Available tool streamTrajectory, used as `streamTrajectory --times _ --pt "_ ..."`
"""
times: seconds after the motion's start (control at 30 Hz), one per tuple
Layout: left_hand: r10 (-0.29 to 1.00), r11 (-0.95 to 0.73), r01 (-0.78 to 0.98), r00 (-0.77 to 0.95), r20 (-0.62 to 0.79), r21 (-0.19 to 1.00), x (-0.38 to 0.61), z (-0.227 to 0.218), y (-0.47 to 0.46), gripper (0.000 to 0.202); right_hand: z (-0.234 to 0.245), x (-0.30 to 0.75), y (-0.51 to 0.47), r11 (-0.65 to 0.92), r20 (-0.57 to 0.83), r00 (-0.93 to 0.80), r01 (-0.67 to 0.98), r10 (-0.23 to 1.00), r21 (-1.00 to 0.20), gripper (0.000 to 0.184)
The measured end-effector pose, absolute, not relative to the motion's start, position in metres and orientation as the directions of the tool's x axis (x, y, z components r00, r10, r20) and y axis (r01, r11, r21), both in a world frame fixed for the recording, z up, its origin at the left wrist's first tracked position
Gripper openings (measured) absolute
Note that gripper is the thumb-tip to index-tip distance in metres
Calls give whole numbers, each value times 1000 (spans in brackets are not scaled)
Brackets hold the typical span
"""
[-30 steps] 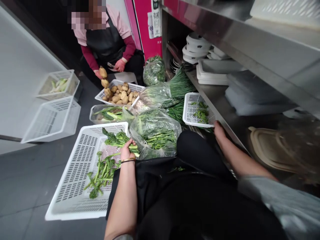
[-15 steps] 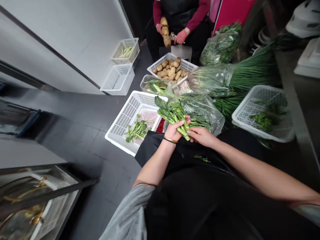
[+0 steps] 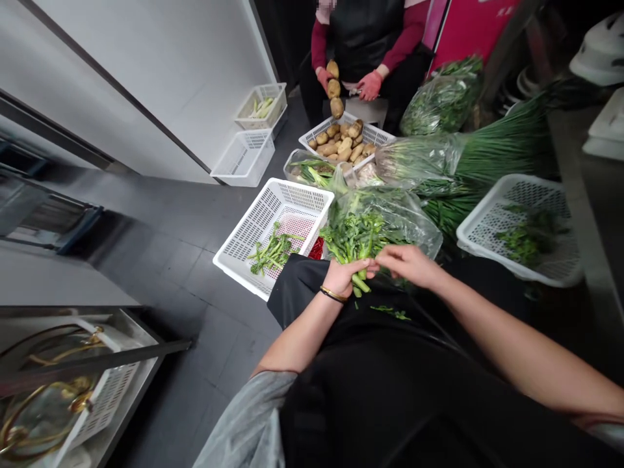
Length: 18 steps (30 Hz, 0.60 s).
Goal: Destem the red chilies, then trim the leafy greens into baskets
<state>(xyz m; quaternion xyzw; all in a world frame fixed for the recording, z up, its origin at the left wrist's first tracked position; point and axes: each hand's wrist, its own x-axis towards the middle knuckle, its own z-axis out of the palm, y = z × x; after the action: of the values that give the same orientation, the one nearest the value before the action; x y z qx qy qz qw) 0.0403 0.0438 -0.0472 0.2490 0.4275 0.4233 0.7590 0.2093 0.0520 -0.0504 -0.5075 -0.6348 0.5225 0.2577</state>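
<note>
My left hand (image 3: 345,276) is closed around the stems of a bunch of leafy greens (image 3: 351,237), held over my black apron. My right hand (image 3: 407,263) meets it from the right, fingers pinched at the same stems. Just behind the bunch lies a clear plastic bag of greens (image 3: 400,218). To the left on the floor stands a white perforated basket (image 3: 244,244) with a few trimmed green stalks (image 3: 272,250) in it.
A second white basket (image 3: 517,263) with green scraps sits at right, beside a bagged bundle of long chives (image 3: 468,153). Across from me a person in red gloves (image 3: 369,84) holds lotus roots (image 3: 334,88) over a basket of them (image 3: 341,140). Empty baskets (image 3: 244,156) stand by the wall.
One second ago my right hand was at the right-hand basket and my left held greens over the floor basket. Both hands have come together on the bunch over my lap; the view swung left.
</note>
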Motion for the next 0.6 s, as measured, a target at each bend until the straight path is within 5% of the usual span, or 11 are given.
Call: streamTrajectory --times 0.1,0.27,0.37,0.47,0.53,0.6 --pt "832 553 -381 295 -470 741 41 -41 39 38 -43 214 69 -118 -215 -241 362 946 -925 47" --pt "898 424 -530 140 -417 734 46 -43 38 41 -57 197 75 -227 -229 -321 44 919 -973 38" --pt "906 342 -570 -12 -424 747 48 -50 43 40 -58 186 52 98 55 -142 319 988 -943 23" --pt "898 306 -606 -74 -434 734 42 -55 49 38 -56 195 18 507 433 -269 542 860 -670 30" --pt "889 318 -614 -72 -452 723 34 -56 52 37 -62 217 -1 610 429 -433 550 793 -571 35" --pt "882 356 -601 -37 -470 715 27 -57 53 36 -76 247 -13 573 226 -553 603 802 -556 28"
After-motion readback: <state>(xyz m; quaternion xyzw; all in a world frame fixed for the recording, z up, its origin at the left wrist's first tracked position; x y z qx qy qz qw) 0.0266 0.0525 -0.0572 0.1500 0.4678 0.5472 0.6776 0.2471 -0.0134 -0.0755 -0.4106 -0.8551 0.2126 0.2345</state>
